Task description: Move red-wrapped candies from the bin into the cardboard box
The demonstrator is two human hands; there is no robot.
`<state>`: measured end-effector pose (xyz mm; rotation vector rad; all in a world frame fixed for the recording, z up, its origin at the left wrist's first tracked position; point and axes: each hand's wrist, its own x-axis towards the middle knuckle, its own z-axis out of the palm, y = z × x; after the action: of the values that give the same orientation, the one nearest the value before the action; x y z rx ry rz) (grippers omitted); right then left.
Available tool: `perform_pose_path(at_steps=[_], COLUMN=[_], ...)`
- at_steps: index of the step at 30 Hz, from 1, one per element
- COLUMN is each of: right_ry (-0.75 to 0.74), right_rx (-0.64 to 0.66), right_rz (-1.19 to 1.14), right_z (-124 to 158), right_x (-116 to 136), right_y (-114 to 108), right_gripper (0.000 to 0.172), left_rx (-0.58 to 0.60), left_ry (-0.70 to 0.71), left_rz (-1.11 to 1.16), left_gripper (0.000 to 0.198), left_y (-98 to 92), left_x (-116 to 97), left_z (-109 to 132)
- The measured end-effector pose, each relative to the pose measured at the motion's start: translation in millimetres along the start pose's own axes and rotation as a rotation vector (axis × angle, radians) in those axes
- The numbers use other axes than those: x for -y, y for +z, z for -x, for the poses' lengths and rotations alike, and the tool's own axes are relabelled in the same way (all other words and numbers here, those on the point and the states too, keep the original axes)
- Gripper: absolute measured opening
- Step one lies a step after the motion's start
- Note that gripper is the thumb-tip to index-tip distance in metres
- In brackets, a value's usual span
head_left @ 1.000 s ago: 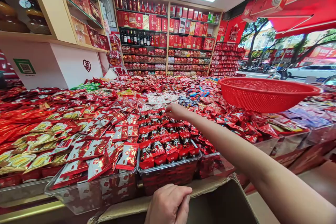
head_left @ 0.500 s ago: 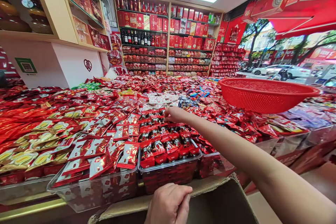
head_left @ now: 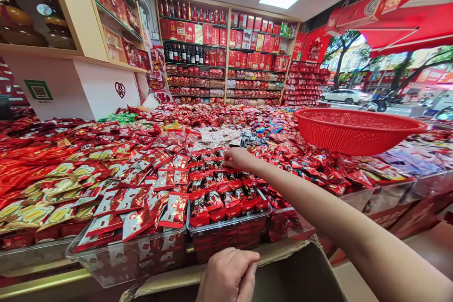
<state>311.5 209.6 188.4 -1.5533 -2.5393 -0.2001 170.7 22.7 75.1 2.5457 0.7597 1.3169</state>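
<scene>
My right hand (head_left: 239, 158) reaches over the far part of a clear plastic bin (head_left: 226, 226) filled with rows of small red-and-black snack packets (head_left: 214, 199). Its fingers bend down and close on a packet there; the fingertips are partly hidden. Low in the view, my left hand (head_left: 228, 274) is closed with the thumb against the curled fingers, above the near edge of an open cardboard box (head_left: 290, 273). Whatever it may hold is hidden. Red-and-white packets (head_left: 175, 210) heap up in the bin just left of the black ones.
A red mesh basket (head_left: 357, 132) rests on packets to the right. Gold-and-red packets (head_left: 38, 212) lie at the left, white ones (head_left: 214, 137) beyond my right hand. Shelves (head_left: 228, 47) of bottles and boxes line the back wall. A cabinet (head_left: 88, 19) overhangs the left side.
The camera view has tilted slightly. My right hand stays over the far rows of the packets with only a tiny shift. My left hand has hardly moved.
</scene>
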Motion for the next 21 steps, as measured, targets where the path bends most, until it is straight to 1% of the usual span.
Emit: perform_pose_path(at_steps=[5, 10, 14, 17, 21], right_ry=[-0.026, -0.034, 0.017, 0.049, 0.057], right_rx=[0.002, 0.008, 0.011, 0.054, 0.105], right_rz=[0.000, -0.002, 0.008, 0.007, -0.011], right_z=[-8, -11, -9, -4, 3], right_x=[3, 5, -9, -21, -26], right_y=[0, -4, -6, -6, -6], right_gripper=[0.017, 0.017, 0.019, 0.019, 0.026], left_rx=[-0.003, -0.003, -0.007, 0.004, 0.005], left_ry=[0.014, 0.026, 0.024, 0.023, 0.026], left_rz=[-0.021, -0.022, -0.019, -0.027, -0.027], left_gripper=[0.019, 0.019, 0.019, 0.019, 0.019], left_y=[-0.8, 0.5, 0.6, 0.1, -0.2], left_x=[0, 2, 2, 2, 0], left_z=[-1, 1, 0, 0, 0])
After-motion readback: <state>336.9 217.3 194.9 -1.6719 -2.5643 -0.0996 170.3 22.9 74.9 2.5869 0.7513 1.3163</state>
